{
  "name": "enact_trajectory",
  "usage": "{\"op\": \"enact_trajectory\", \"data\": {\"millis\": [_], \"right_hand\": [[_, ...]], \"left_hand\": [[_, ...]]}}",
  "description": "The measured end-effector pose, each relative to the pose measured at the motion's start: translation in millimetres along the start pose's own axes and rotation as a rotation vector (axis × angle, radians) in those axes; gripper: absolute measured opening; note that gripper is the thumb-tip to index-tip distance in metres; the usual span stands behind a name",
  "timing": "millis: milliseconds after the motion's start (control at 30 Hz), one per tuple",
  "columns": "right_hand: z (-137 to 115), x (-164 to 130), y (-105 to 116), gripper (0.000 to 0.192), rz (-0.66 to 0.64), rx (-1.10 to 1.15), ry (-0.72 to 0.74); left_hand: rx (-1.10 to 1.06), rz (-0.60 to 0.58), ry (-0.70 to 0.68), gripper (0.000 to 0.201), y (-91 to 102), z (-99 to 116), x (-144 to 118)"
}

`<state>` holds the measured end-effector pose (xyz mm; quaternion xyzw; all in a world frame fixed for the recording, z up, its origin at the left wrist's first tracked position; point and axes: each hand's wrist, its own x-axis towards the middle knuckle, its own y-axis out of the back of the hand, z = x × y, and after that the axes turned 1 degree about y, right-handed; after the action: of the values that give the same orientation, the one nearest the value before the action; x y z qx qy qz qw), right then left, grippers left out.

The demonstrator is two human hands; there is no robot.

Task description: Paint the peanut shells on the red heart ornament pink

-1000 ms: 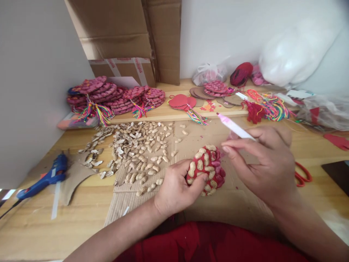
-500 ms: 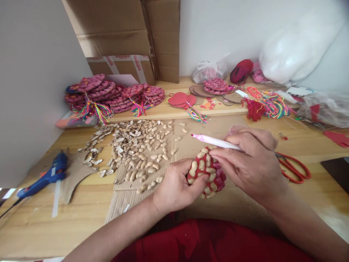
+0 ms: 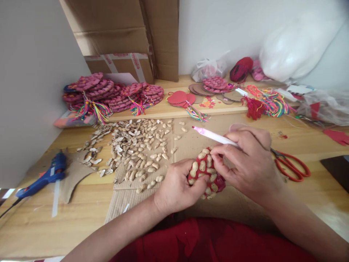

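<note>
My left hand point(image 3: 181, 183) grips a red disc point(image 3: 196, 175) covered with peanut shells, its thumb lying across the front. Some shells on the disc's right side are coloured pink-purple. A white marker pen point(image 3: 215, 136) with a dark red tip rests in my right hand point(image 3: 244, 162), held in the crook of the fingers and pointing up to the left, away from the disc. The thumb and forefinger of that hand come together at the disc's upper right edge. Whether they pinch a shell there is hidden.
Loose peanut shells point(image 3: 141, 142) spread over cardboard to the left. A blue glue gun point(image 3: 45, 176) lies at far left, red-handled scissors point(image 3: 293, 167) at right. Along the back shelf sit stacked pink shell discs point(image 3: 100, 91), red discs point(image 3: 181, 99), and colourful tassels point(image 3: 276, 103).
The marker's tip has tilted up slightly. My right hand has shifted a little, its fingertips still at the disc's upper edge, and covers more of the pink shells. My left hand keeps its hold.
</note>
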<state>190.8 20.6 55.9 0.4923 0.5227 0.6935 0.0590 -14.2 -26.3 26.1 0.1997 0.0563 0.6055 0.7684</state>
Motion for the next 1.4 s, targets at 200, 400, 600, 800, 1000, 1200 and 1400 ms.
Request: {"op": "enact_trajectory", "data": {"millis": [200, 400, 600, 800, 1000, 1200, 1400], "right_hand": [[-4, -1, -4, 0.011, 0.053, -0.1, 0.07], [-4, 4, -2, 0.009, 0.155, -0.093, 0.036], [10, 5, 2, 0.015, 0.254, -0.089, -0.054], [15, 2, 1, 0.009, 0.183, -0.056, -0.125], [6, 0, -1, 0.022, 0.091, 0.022, -0.041], [5, 1, -1, 0.018, 0.028, -0.017, 0.094], [6, -4, 0, 0.018, -0.037, -0.067, 0.104]], "left_hand": [[-0.036, 0.033, 0.003, 0.016, 0.0, 1, 0], [-0.044, 0.01, 0.025, 0.015, -1.5, 2, -3], [-0.158, 0.02, 0.084, 0.008, -0.6, 1, -1], [-0.12, 0.051, 0.094, 0.011, 0.5, -3, 2], [-0.044, 0.051, 0.051, 0.012, 1.9, -4, 2], [-0.038, 0.025, 0.009, 0.009, 2.7, -4, 3], [-0.04, -0.012, 0.013, 0.014, 5.5, -2, 3]]}}
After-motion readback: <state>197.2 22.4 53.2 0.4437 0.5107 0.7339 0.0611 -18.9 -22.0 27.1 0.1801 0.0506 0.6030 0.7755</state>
